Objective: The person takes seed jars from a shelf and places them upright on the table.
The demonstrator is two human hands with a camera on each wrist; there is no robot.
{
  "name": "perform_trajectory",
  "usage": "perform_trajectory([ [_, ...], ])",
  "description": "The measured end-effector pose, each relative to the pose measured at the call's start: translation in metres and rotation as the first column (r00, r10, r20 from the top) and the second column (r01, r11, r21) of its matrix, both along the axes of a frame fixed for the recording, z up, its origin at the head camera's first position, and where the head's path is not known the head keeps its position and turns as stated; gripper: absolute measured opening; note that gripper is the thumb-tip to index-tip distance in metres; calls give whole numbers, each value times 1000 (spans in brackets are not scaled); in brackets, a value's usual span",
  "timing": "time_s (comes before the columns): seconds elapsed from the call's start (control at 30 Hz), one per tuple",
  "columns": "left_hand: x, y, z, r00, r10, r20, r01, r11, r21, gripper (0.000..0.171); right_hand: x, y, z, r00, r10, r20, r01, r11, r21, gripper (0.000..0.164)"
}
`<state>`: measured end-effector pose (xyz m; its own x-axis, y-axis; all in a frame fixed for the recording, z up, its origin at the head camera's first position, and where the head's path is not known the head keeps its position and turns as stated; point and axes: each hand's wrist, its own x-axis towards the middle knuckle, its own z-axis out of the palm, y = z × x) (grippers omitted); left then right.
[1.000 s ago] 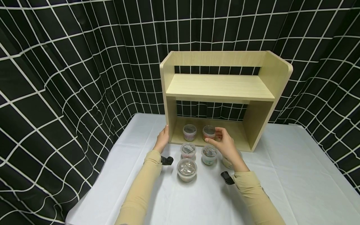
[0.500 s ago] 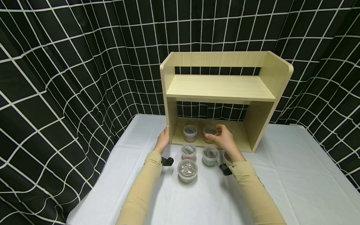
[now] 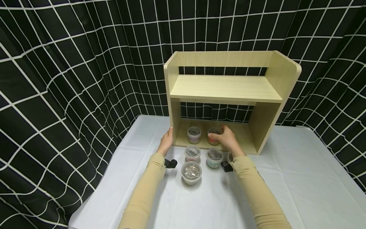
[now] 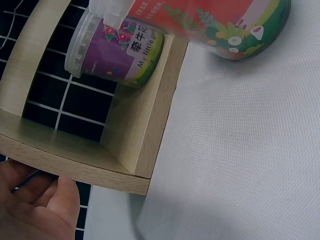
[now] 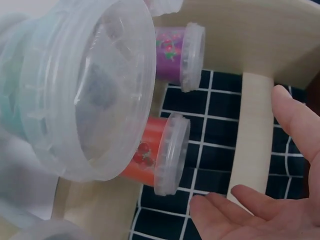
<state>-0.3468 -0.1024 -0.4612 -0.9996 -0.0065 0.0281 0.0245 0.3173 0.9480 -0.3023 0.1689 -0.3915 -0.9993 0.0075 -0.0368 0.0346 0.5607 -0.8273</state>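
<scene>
Against the outer face of the wooden shelf's left side panel (image 4: pixel 75 172) rests my left hand (image 3: pixel 166 142), its thumb near the front edge. On the lower board stand two clear plastic tubs with lids, a purple-labelled tub (image 3: pixel 194 135) and an orange-red-labelled tub (image 3: pixel 213 140). My right hand (image 3: pixel 227 140) is over the orange-red tub, thumb and fingers spread; in the right wrist view these fingers (image 5: pixel 250 205) are apart from its lid. In front stand a red-labelled tub (image 4: pixel 235 25), a teal tub (image 3: pixel 214 159) and a pale tub (image 3: pixel 191 173).
Another tub (image 3: pixel 230 157) is mostly hidden behind my right wrist. The shelf's upper board (image 3: pixel 226 87) overhangs the lower one. A white cloth (image 3: pixel 300 178) covers the table, and a black curtain with a white grid (image 3: pixel 85 79) encloses it.
My right hand has shifted slightly forward and to the left over the orange-red tub. The left hand keeps its place on the side panel. The tubs show no clear movement.
</scene>
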Motion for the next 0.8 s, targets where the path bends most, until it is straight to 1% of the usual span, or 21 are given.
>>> perform_trajectory([
  [0.23, 0, 1, 0, 1000, -1, -1, 1, 1000, -11, 80, -6, -2, 4, 999, -16, 48, 17, 1000, -27, 88],
  [0.37, 0, 0, 0, 1000, -2, 4, 2, 1000, -13, 80, -10, -1, 2, 998, -26, 62, 27, 999, -21, 88],
  [0.6, 0, 1, 0, 1000, -2, 2, 2, 1000, -11, 80, -17, 1, -10, 997, -42, 58, 38, 997, 60, 88],
  [0.8, 0, 0, 0, 1000, -8, 17, 8, 1000, -12, 80, -21, 3, -20, 997, -59, 56, 55, 996, 67, 88],
])
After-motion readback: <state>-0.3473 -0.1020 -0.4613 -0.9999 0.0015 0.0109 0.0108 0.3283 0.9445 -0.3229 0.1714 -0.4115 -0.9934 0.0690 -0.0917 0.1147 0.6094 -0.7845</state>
